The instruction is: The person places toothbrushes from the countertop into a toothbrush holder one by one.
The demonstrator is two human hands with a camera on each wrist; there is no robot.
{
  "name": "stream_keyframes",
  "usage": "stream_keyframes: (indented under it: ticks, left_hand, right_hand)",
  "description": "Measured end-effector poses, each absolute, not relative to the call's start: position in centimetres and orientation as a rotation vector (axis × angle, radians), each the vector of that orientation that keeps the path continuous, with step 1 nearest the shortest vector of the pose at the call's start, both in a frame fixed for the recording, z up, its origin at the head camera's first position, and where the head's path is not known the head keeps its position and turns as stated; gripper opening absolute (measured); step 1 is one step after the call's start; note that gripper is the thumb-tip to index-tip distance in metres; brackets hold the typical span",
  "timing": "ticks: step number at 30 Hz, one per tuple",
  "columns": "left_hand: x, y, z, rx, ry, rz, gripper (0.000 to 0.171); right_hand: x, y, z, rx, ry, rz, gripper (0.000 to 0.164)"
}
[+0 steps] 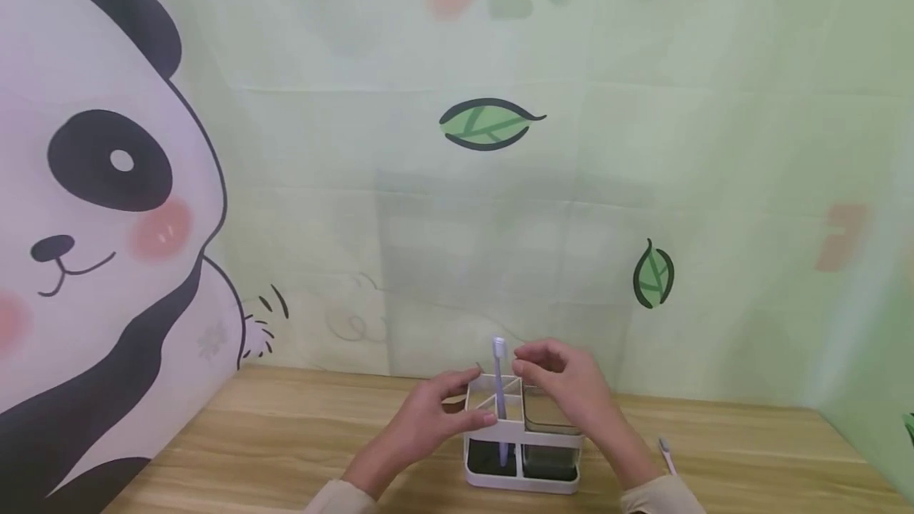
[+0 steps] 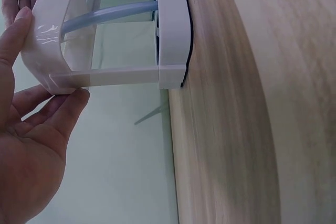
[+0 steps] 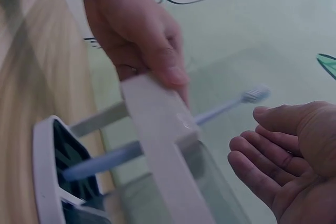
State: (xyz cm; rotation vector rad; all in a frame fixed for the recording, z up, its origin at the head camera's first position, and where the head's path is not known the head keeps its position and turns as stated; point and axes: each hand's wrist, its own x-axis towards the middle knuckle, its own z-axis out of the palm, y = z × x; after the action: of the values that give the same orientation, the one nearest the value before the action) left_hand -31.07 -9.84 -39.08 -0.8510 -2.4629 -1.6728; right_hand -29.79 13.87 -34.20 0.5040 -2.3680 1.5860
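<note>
Head cam first: white holder (image 1: pixel 548 440) is upright on the table (image 1: pixel 286 435) around 5 o'clock, pale purple toothbrush (image 1: pixel 499 375) standing in its left half. At the holder's 9 o'clock, the left hand (image 1: pixel 427 416) grips its rim. At its 1 o'clock, the right hand (image 1: pixel 571 383) has nothing, fingers loosely bent. A second toothbrush (image 1: pixel 666 454) sits at 3 o'clock. Left wrist cam: fingers pinch the holder's top around 10 o'clock. Right wrist cam: half-open hand, toothbrush head just beside it at 11.

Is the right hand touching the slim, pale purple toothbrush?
No, the right wrist view shows a gap between the right hand and the pale purple toothbrush.
</note>
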Motion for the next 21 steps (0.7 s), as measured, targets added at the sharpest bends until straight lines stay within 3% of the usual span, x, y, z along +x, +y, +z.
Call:
stream_keyframes:
  ticks: [21]
  left_hand:
    - [-30.8,-9.7,-39.3,-0.850,-2.419,-1.678,0.071]
  right_hand:
    - [-28.6,19.4,-33.2,0.334,-2.412,1.516,0.037]
